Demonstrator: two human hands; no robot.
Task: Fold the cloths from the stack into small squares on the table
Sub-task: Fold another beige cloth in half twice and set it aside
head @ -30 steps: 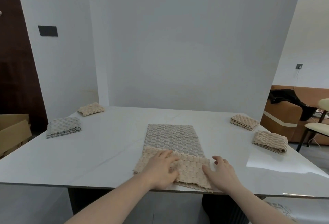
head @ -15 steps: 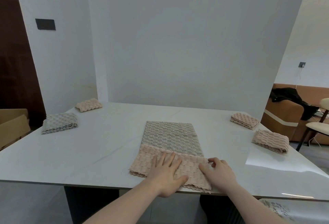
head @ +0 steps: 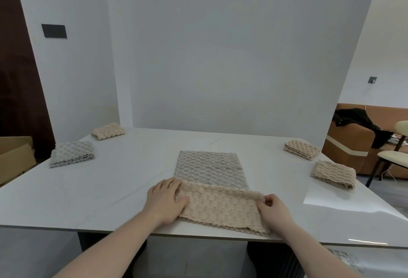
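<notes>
A: What sits lowest in the frame?

B: Two bare forearms rise from the bottom edge. The left hand (head: 164, 201) grips the left end of the beige cloth (head: 220, 209), thumb on top and fingers curled over its far edge. The right hand (head: 272, 210) pinches the cloth's far right corner between thumb and fingertips.

A: And where does that cloth lie?

B: At lower centre, flat on the white table (head: 110, 189), its near edge along the table's front rim. Its far edge overlaps the near end of the grey cloth (head: 208, 168), which lies spread out just above it in the frame.

A: What is farther back?

B: At middle left lies a folded grey square (head: 71, 153), and above it, nearer the wall, a folded beige square (head: 108, 131). At middle right are two more folded beige cloths: the nearer one (head: 333, 174) close to the table's right edge, the farther one (head: 301, 149) just above it. Behind everything stands a plain white wall (head: 220, 57).
</notes>
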